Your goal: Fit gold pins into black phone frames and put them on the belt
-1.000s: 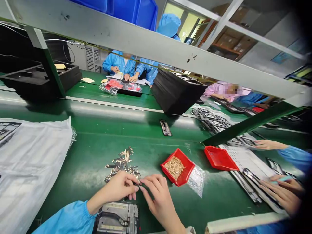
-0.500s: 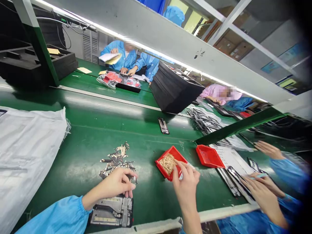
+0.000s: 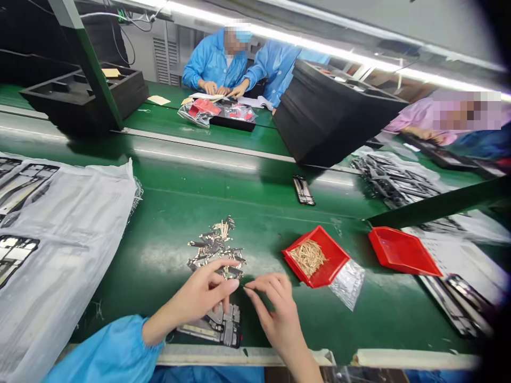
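My left hand [image 3: 207, 290] is curled over a phone mid-frame [image 3: 229, 327], which lies near the table's front edge partly hidden by the hand. Its thumb and fingers are bent together; what they hold, if anything, I cannot make out. Close to its thumb tip, my right hand [image 3: 275, 306] pinches thumb and index finger together, with something tiny and dark at the tips. Just beyond the left hand lies a loose pile of small dark and gold parts [image 3: 215, 247]. A red bin [image 3: 333, 260] to the right holds many thin gold-coloured pieces [image 3: 308, 258].
Another red bin [image 3: 403, 250] stands farther right, beside stacked frames [image 3: 451, 314]. A clear plastic bag [image 3: 349, 284] lies by the nearer bin. White wrapping [image 3: 80, 229] covers the left side. One phone frame [image 3: 304, 190] lies farther back, before black trays [image 3: 327, 117]. Co-workers sit opposite.
My right hand has left the red bin and come leftward to my left hand, fingertips now pinched. The view has shifted, and a co-worker opposite has lowered the papers.
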Motion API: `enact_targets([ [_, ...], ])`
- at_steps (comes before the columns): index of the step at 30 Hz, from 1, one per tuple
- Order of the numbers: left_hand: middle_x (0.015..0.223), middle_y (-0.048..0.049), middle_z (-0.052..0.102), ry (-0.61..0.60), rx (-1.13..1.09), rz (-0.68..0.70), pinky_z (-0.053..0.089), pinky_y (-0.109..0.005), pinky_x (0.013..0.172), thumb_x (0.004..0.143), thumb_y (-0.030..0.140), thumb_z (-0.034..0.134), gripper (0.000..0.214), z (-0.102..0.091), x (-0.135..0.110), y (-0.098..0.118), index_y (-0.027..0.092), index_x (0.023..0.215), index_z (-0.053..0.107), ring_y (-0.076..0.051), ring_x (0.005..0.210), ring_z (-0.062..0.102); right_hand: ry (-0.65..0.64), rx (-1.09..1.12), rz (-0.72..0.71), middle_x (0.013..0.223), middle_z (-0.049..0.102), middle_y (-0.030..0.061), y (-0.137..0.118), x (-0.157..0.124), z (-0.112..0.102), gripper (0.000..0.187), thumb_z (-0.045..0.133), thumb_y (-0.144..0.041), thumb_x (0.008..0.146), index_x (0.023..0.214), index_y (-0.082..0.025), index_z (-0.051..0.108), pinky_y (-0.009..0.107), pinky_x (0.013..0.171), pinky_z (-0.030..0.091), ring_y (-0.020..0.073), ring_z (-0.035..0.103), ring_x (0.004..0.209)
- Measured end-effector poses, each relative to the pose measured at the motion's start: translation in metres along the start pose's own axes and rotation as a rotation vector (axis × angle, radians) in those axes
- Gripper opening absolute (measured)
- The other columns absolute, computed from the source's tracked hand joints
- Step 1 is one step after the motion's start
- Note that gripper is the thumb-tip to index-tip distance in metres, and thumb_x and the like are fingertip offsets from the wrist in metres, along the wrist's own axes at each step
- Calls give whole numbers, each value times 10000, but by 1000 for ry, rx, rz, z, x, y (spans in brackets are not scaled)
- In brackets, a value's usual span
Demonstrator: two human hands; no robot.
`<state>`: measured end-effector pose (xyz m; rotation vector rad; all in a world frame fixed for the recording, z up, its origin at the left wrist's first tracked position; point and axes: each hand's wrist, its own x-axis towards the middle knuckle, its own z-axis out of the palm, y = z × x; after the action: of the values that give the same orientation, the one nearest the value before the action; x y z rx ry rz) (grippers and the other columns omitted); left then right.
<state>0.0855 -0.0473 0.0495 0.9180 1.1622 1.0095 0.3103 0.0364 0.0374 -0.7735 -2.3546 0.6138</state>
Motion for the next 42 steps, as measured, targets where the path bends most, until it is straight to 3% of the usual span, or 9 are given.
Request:
enact_targets([
  [3, 729, -4, 682, 247, 403, 195, 467, -261, 646, 1094, 440, 590, 354, -2, -42, -7, 199, 1331, 696, -156, 663, 603, -306, 254, 206, 899, 689, 11, -6, -5, 9, 156, 629, -234, 1084, 932, -244, 663, 325, 783, 489, 203, 644, 860],
  [5, 987, -64, 756, 283, 705, 318, 528, -339, 826, 1068, 333, 647, 306, -4, -64, -16, 232, 1354, 695, -224, 913, 671, -390, 274, 253, 879, 671, 1, -11, -7, 15, 168, 633, -229, 1077, 912, -240, 657, 321, 778, 481, 199, 630, 845],
  [7, 1292, -105, 738, 262, 945, 365, 493, -467, 1026, 1001, 269, 748, 507, -5, -77, -26, 259, 1488, 606, -310, 1179, 638, -395, 238, 251, 868, 664, -3, -15, -6, 20, 162, 635, -209, 1070, 913, -240, 656, 330, 786, 469, 204, 617, 841],
  [10, 1491, -132, 648, 217, 1101, 312, 418, -553, 1120, 922, 221, 835, 800, -6, -85, -39, 256, 1621, 447, -363, 1319, 568, -401, 213, 239, 856, 658, -4, -16, -4, 23, 156, 639, -190, 1062, 915, -242, 654, 338, 771, 460, 210, 606, 825],
  [21, 1538, -139, 605, 202, 1075, 240, 381, -542, 1139, 931, 227, 844, 879, -7, -88, -49, 261, 1661, 355, -366, 1386, 520, -395, 152, 139, 859, 636, 10, -12, -9, 27, 153, 575, -215, 1104, 971, -238, 647, 351, 743, 421, 215, 585, 813],
  [27, 1535, -145, 606, 205, 1056, 226, 391, -558, 1136, 927, 220, 840, 861, -6, -86, -47, 273, 1650, 376, -378, 1400, 520, -247, 104, -16, 867, 645, 16, -10, -18, 34, 106, 577, -189, 1109, 1046, -222, 656, 346, 704, 385, 197, 571, 788],
  [32, 1496, -140, 632, 165, 1046, 256, 356, -584, 1180, 947, 239, 819, 727, -11, -83, -44, 285, 1574, 452, -353, 1384, 556, -177, 54, -40, 961, 687, 53, -8, -28, 41, 102, 578, -184, 1101, 1153, -229, 654, 359, 729, 422, 216, 616, 840],
  [37, 1390, -144, 661, 169, 1008, 415, 394, -557, 1147, 941, 276, 812, 364, -17, -81, -38, 232, 1233, 599, -327, 1279, 609, -155, 102, 137, 1214, 697, 126, -19, -31, 33, 269, 605, -298, 1091, 1353, -243, 621, 409, 859, 513, 287, 649, 1069],
  [42, 1355, -161, 648, 232, 915, 580, 504, -437, 960, 965, 274, 777, 321, -6, -86, -27, 223, 1195, 559, -289, 1149, 637, -297, 571, 516, 954, 716, 45, -39, -28, 16, 281, 560, -486, 1107, 1122, -239, 695, 322, 764, 542, 217, 658, 857],
])
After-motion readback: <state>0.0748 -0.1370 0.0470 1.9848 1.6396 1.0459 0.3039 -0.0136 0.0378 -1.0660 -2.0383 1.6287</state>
